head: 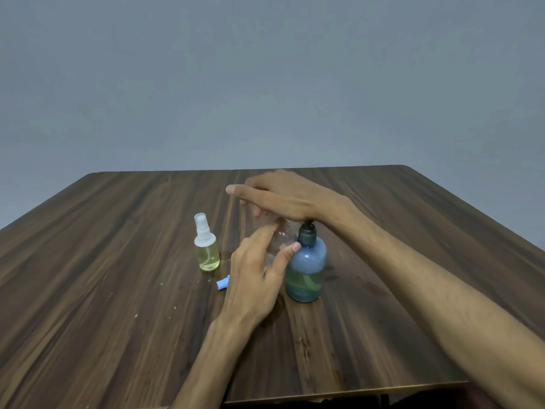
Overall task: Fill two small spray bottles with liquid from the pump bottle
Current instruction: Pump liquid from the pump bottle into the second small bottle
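Left hand [254, 278]: fingers and thumb curled round a clear small bottle [280, 240], held beside the pump
Right hand [280, 196]: flat, fingers straight, pressing the pump head
Pump bottle [306, 267]: blue, mid-table [118, 261], upright
Capped spray bottle [206, 246]: upright, left of the hands, yellowish liquid inside
Blue cap [222, 282]: lying near the left hand

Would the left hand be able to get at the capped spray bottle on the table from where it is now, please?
Probably yes, once freed. The capped spray bottle stands upright to the left of the left hand, with bare table between them. But that hand's grip is on the clear bottle beside the pump bottle.
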Available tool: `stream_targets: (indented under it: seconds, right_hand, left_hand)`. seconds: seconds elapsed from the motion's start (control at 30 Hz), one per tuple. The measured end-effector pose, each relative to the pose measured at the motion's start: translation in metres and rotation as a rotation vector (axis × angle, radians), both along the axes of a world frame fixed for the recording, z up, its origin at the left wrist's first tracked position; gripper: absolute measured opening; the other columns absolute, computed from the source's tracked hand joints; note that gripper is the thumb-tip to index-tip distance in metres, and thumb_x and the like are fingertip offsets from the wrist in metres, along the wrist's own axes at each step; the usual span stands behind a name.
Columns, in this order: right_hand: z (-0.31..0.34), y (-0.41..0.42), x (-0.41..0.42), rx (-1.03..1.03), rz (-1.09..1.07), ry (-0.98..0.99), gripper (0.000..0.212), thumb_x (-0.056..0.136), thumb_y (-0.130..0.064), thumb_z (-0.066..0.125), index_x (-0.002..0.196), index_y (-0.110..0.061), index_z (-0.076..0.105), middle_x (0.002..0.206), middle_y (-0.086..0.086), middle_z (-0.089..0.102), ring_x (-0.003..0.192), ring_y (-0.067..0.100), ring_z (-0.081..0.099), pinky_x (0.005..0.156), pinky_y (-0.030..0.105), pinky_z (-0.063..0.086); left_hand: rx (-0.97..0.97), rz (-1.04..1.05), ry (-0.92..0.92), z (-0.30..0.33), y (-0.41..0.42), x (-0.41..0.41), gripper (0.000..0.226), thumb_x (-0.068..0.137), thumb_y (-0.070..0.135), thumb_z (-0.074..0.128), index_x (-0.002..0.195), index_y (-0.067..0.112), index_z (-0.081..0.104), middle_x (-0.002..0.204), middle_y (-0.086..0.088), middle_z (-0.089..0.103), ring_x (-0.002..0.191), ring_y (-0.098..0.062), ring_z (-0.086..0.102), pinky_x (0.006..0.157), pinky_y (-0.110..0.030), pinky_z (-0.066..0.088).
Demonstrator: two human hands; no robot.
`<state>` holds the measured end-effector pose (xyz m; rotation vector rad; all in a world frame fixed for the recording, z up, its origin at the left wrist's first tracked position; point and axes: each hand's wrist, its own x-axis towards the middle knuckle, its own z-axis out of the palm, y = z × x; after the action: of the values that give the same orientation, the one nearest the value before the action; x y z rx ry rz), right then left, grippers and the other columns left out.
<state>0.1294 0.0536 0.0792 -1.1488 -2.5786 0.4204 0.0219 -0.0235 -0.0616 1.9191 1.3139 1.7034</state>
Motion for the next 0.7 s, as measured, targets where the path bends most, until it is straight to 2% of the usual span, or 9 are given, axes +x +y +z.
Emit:
stream_targets:
  seconds: [0.13, 0.27, 0.43, 0.53, 0.6, 0.7]
  right_hand:
    - [-0.0076, -0.0028, -0.0005, -0.049, 0.001, -0.023, 0.081, 0.096, -0.087, 0.031, 0.106, -0.021, 0.078, 0.090, -0.005, 0.080, 0.087, 0.013, 0.075, 0.093, 0.041, 0.059]
    - [-0.0008, -0.0022, 0.0035, -0.073, 0.003, 0.185, 0.070, 0.105, -0.075, 0.032, 0.102, -0.023, 0.078, 0.084, -0.003, 0.080, 0.081, 0.012, 0.077, 0.091, 0.036, 0.059]
    - [0.0017, -0.0076, 0.0012, -0.095, 0.005, 0.107, 0.074, 0.108, -0.073, 0.026, 0.105, -0.022, 0.079, 0.086, -0.001, 0.080, 0.086, 0.011, 0.074, 0.092, 0.033, 0.053]
    - [0.0011, -0.0088, -0.0014, -0.115, -0.007, 0.074, 0.075, 0.106, -0.076, 0.024, 0.106, -0.025, 0.079, 0.087, -0.005, 0.079, 0.087, 0.009, 0.070, 0.090, 0.032, 0.050]
    - [-0.0016, -0.0089, -0.0021, -0.121, -0.017, 0.024, 0.077, 0.105, -0.078, 0.021, 0.109, -0.025, 0.078, 0.090, -0.008, 0.077, 0.090, 0.010, 0.069, 0.090, 0.033, 0.048]
    - [-0.0041, -0.0092, -0.0009, -0.146, -0.013, 0.024, 0.077, 0.104, -0.078, 0.023, 0.113, -0.024, 0.077, 0.086, -0.013, 0.074, 0.092, 0.008, 0.068, 0.095, 0.035, 0.049]
  left_hand:
    - [0.020, 0.014, 0.018, 0.0009, -0.0006, 0.0001, 0.034, 0.105, 0.044, 0.066, 0.124, 0.016, 0.073, 0.113, 0.012, 0.077, 0.105, -0.013, 0.072, 0.090, -0.043, 0.058]
    - [0.031, 0.004, -0.017, 0.0021, -0.0025, 0.0010, 0.040, 0.105, 0.037, 0.068, 0.139, 0.016, 0.069, 0.122, 0.016, 0.076, 0.115, -0.006, 0.071, 0.098, -0.032, 0.057]
    - [0.069, 0.025, -0.085, 0.0042, -0.0046, 0.0012, 0.046, 0.103, 0.037, 0.069, 0.142, 0.012, 0.069, 0.126, 0.011, 0.075, 0.118, -0.001, 0.070, 0.099, -0.022, 0.056]
    - [0.086, 0.010, -0.107, 0.0069, -0.0055, 0.0027, 0.042, 0.103, 0.032, 0.072, 0.139, 0.011, 0.071, 0.126, 0.004, 0.078, 0.120, -0.011, 0.073, 0.100, -0.031, 0.058]
    - [0.080, -0.002, -0.102, 0.0070, -0.0040, 0.0038, 0.036, 0.102, 0.026, 0.074, 0.134, 0.009, 0.073, 0.118, 0.002, 0.079, 0.113, -0.018, 0.074, 0.095, -0.040, 0.061]
    - [0.059, -0.005, -0.112, 0.0049, -0.0038, 0.0043, 0.035, 0.101, 0.023, 0.074, 0.133, 0.011, 0.074, 0.112, 0.002, 0.078, 0.107, -0.019, 0.075, 0.091, -0.044, 0.061]
